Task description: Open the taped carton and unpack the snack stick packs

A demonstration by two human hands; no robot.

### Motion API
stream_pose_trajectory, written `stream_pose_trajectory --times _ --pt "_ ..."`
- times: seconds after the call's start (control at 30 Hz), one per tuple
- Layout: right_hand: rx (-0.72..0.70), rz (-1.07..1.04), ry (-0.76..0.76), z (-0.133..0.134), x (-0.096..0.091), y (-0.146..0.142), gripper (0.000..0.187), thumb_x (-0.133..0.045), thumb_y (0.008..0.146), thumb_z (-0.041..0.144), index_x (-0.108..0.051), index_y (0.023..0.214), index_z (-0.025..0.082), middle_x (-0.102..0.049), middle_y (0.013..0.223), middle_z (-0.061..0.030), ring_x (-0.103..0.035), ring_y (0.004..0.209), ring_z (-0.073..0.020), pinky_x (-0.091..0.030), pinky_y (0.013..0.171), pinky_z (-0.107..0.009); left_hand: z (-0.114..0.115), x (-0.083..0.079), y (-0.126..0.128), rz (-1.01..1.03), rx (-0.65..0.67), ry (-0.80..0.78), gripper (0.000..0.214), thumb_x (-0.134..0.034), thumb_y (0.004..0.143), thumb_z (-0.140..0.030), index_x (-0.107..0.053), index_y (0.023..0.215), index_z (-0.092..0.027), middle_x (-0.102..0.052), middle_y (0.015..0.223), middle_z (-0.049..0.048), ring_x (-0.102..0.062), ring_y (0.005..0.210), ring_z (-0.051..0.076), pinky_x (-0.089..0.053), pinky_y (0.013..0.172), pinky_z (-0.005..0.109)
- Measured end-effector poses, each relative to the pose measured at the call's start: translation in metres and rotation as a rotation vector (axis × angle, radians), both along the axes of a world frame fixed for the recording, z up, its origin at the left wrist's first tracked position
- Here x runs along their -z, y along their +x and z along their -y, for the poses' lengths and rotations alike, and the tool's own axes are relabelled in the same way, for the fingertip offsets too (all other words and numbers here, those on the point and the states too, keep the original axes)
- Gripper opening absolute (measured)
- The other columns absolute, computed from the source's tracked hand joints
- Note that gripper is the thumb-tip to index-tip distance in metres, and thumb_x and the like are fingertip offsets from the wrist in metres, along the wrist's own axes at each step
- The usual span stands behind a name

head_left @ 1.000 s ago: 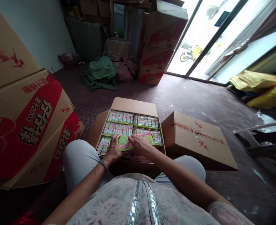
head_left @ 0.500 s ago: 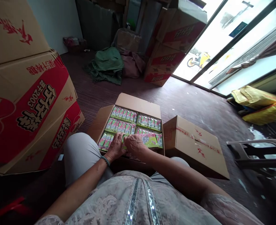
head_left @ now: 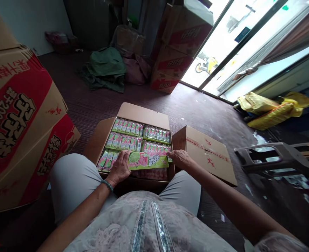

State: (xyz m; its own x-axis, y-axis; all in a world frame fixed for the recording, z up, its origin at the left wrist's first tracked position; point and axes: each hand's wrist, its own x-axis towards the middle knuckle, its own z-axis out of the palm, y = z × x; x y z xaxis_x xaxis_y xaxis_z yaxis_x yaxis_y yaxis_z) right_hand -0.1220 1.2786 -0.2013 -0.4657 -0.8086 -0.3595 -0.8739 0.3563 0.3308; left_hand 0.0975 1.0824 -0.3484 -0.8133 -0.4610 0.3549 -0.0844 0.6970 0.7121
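Observation:
A long green-and-pink candy box (head_left: 149, 160) lies level over the near part of an open carton (head_left: 143, 111). My left hand (head_left: 121, 163) is closed on its left end, thumb and fingers around the edge. At the other end, my right hand (head_left: 179, 158) has its fingers closed against the box's right edge. Beneath and beyond it, several packs of wrapped candy sticks (head_left: 128, 126) fill the carton in two columns. Pinkish packs (head_left: 151, 174) show in the carton's near right part, partly covered by the box.
A taped carton (head_left: 209, 150) stands close on the right, with a grey plastic stool (head_left: 272, 155) beyond. Large printed cartons (head_left: 20, 129) rise at my left. Ahead are a green cloth heap (head_left: 107, 68), stacked cartons (head_left: 172, 63) and yellow sacks (head_left: 265, 110) near glass doors.
My right hand has moved from the candy box's left end to its right end. The left hand still holds the left end. The whole view has shifted somewhat to the right.

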Motion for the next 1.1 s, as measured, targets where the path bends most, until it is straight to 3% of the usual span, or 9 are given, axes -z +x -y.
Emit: stream_pose_trajectory --times 0.13,0.23,0.33,0.47,0.67,0.8,0.87,0.97,1.1 --pt "0.104 0.024 -0.287 -0.009 -0.009 0.013 0.022 -0.045 0.095 0.031 -0.062 0.095 0.018 -0.069 0.087 -0.0081 -0.065 0.075 -0.0215 -0.044 0.062 -0.028 0.003 0.002 -0.002 -0.029 -0.016 0.002 0.067 -0.054 0.064 -0.004 -0.040 0.129 -0.016 -0.045 0.123 0.0134 -0.047 0.120 0.028 -0.042 0.108 0.044" --pt "0.061 0.045 -0.369 0.006 0.001 0.045 0.053 -0.056 0.086 0.054 -0.050 0.128 0.021 -0.060 0.123 -0.0120 -0.066 0.088 -0.0227 -0.048 0.066 -0.029 0.001 -0.001 -0.004 -0.037 0.003 -0.033 0.067 -0.057 0.067 -0.007 -0.039 0.130 -0.015 -0.045 0.123 0.0140 -0.048 0.119 0.028 -0.042 0.108 0.044" --pt "-0.067 0.122 -0.244 0.026 0.022 0.068 0.079 -0.060 0.081 0.043 -0.022 0.149 0.025 -0.048 0.140 -0.0155 -0.066 0.089 -0.0228 -0.051 0.066 -0.031 -0.001 -0.004 -0.007 -0.033 0.072 -0.071 0.071 -0.060 0.066 -0.009 -0.038 0.133 -0.019 -0.044 0.127 0.0135 -0.046 0.123 0.029 -0.039 0.110 0.047" --pt "0.010 0.134 -0.271 0.019 0.029 0.065 0.068 -0.049 0.081 0.025 -0.028 0.146 0.020 -0.052 0.134 -0.0152 -0.066 0.087 -0.0223 -0.052 0.066 -0.031 0.006 -0.005 -0.008 -0.011 0.124 -0.009 0.081 -0.069 0.072 -0.030 -0.027 0.142 -0.022 -0.036 0.141 0.0145 -0.040 0.131 0.031 -0.039 0.110 0.048" --pt "0.519 -0.252 -0.668 -0.107 -0.022 0.034 0.072 -0.055 0.081 0.042 -0.032 0.143 0.014 -0.052 0.135 -0.0171 -0.061 0.101 -0.0274 -0.051 0.079 -0.034 0.030 -0.005 -0.021 0.266 -0.101 -0.102 0.068 -0.051 0.083 -0.063 -0.049 0.128 -0.011 -0.054 0.121 0.0176 -0.050 0.117 0.033 -0.041 0.103 0.048" --pt "0.870 -0.490 -0.611 -0.207 -0.041 0.022 0.072 -0.057 0.080 0.044 -0.037 0.141 0.011 -0.053 0.129 -0.0239 -0.060 0.104 -0.0336 -0.050 0.081 -0.043 0.027 -0.015 -0.074 0.366 0.006 -0.326 0.070 -0.053 0.081 -0.062 -0.053 0.124 -0.006 -0.055 0.121 0.0210 -0.048 0.117 0.035 -0.040 0.102 0.045" --pt "1.067 -0.412 -0.448 -0.249 -0.033 0.025 0.065 -0.060 0.077 0.041 -0.048 0.133 0.012 -0.059 0.120 -0.0235 -0.064 0.094 -0.0336 -0.050 0.077 -0.045 0.020 -0.017 -0.110 0.403 0.116 -0.407 0.073 -0.056 0.079 -0.061 -0.050 0.128 -0.007 -0.050 0.131 0.0233 -0.043 0.125 0.036 -0.036 0.105 0.046" --pt "1.360 -0.137 -0.239 -0.304 0.005 0.034 0.057 -0.070 0.065 0.043 -0.063 0.114 0.013 -0.066 0.108 -0.0210 -0.065 0.096 -0.0352 -0.050 0.077 -0.043 0.005 -0.012 -0.159 0.534 0.239 -0.430 0.089 -0.061 0.072 -0.063 -0.041 0.138 -0.008 -0.036 0.147 0.0255 -0.030 0.137 0.038 -0.029 0.109 0.050" --pt "1.688 0.168 -0.252 -0.359 0.075 0.046 0.063 -0.074 0.060 0.058 -0.070 0.101 0.010 -0.069 0.105 -0.0223 -0.065 0.103 -0.0363 -0.051 0.076 -0.038 -0.009 0.002 -0.190 0.730 0.248 -0.426 0.111 -0.063 0.061 -0.071 -0.030 0.146 -0.007 -0.035 0.146 0.0280 -0.024 0.139 0.043 -0.027 0.107 0.058"
